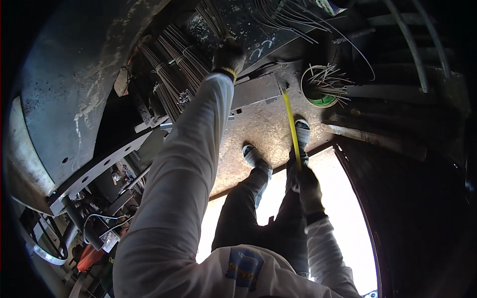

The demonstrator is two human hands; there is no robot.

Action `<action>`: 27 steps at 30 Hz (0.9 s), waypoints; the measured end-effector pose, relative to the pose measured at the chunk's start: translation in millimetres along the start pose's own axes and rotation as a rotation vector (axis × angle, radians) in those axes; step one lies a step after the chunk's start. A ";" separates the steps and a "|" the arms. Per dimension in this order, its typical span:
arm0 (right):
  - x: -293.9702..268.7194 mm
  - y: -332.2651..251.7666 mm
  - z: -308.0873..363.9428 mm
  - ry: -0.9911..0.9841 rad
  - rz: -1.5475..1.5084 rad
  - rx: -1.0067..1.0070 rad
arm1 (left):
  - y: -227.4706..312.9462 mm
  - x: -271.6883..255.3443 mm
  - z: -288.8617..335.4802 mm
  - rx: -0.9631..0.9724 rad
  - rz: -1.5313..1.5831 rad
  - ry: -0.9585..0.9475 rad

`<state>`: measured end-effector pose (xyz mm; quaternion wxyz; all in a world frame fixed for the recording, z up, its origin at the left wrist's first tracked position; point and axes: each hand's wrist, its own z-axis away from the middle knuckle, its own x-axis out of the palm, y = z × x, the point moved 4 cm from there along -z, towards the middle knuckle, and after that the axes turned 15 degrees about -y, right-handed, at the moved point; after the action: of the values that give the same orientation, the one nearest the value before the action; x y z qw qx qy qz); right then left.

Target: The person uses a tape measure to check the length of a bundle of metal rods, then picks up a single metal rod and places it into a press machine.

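Head view, from the left: tied bundles of thin rods (171,64) lie slanting beside the gloved left hand (229,56), which appears closed around the lower end of a sheaf of rods (210,19); the sheaf's long axis runs up and slightly left from it. Below and right of that hand lies a grey bar (256,93). A yellow strip (290,116) rises, leaning slightly left, from the gloved right hand (309,191), which grips its near end; its far end comes close to the bar's right end, contact unclear. Farther right, a round container (324,103) holds loose rods (328,81).
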<state>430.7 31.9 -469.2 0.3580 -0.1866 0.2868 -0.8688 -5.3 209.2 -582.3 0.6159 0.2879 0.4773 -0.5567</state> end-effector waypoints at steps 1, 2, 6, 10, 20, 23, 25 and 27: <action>-2.3 -12.9 -23.5 -0.066 -0.124 -0.015 | 5.7 -2.7 7.7 0.119 -0.092 -0.100; 5.5 -43.4 -48.9 -0.143 -0.110 -0.148 | -8.3 -4.9 17.5 0.068 -0.093 -0.092; 11.8 -119.2 -150.5 -0.349 -0.365 -0.170 | 12.2 -27.1 92.3 -0.192 1.418 0.226; 47.9 -211.7 -237.6 -0.498 -0.543 -0.186 | 46.3 -12.4 260.8 -0.192 0.704 0.151; 68.6 -280.6 -309.3 -0.311 -0.534 -0.075 | 138.2 12.5 499.1 -0.044 0.736 -0.675; 75.0 -284.7 -314.0 -0.309 -0.532 -0.100 | 137.4 16.6 495.6 -0.083 0.725 -0.739; 77.8 -290.7 -317.3 -0.316 -0.533 -0.135 | 136.4 19.9 498.2 -0.084 0.708 -0.711; 78.7 -286.5 -325.2 -0.318 -0.539 -0.163 | 133.4 17.2 495.2 -0.098 0.724 -0.709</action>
<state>57.9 259.1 -527.8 0.1391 -0.4172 0.2364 -0.8664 253.9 -208.1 -434.0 0.9062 0.1989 0.1340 -0.3481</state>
